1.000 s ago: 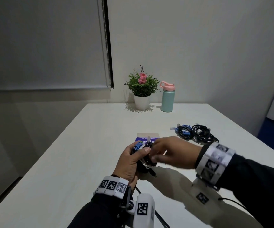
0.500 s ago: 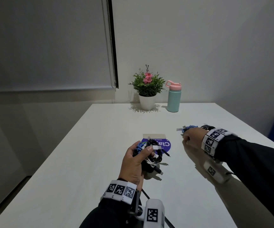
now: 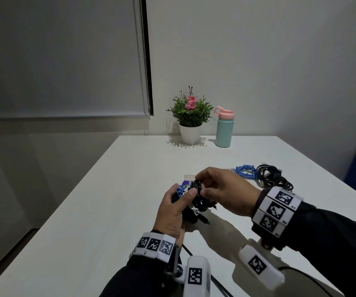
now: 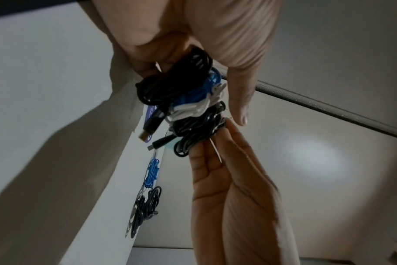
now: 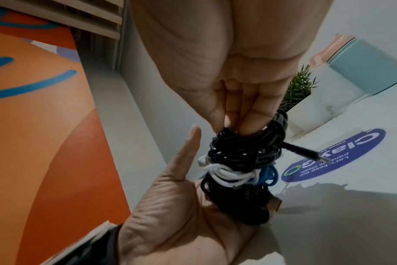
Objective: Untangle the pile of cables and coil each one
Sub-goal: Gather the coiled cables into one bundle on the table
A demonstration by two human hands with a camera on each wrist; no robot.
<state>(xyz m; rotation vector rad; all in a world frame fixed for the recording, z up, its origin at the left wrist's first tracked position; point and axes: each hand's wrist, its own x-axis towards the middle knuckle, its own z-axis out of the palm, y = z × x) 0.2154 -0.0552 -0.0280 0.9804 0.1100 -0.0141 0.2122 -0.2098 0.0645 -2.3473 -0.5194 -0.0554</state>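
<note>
Black, blue and white strands make up the tangled bundle of cables (image 3: pixel 196 200), held above the white table (image 3: pixel 113 189) near its front edge. The left hand (image 3: pixel 172 213) is clenched around the bundle's lower part, thumb pressed against it. The right hand (image 3: pixel 226 194) pinches the black loops at the top with its fingertips (image 5: pixel 243 125) (two plugs stick out loose). Farther right on the table lie a coiled blue cable (image 3: pixel 244 171) and a coiled black cable (image 3: pixel 272 176), side by side.
</note>
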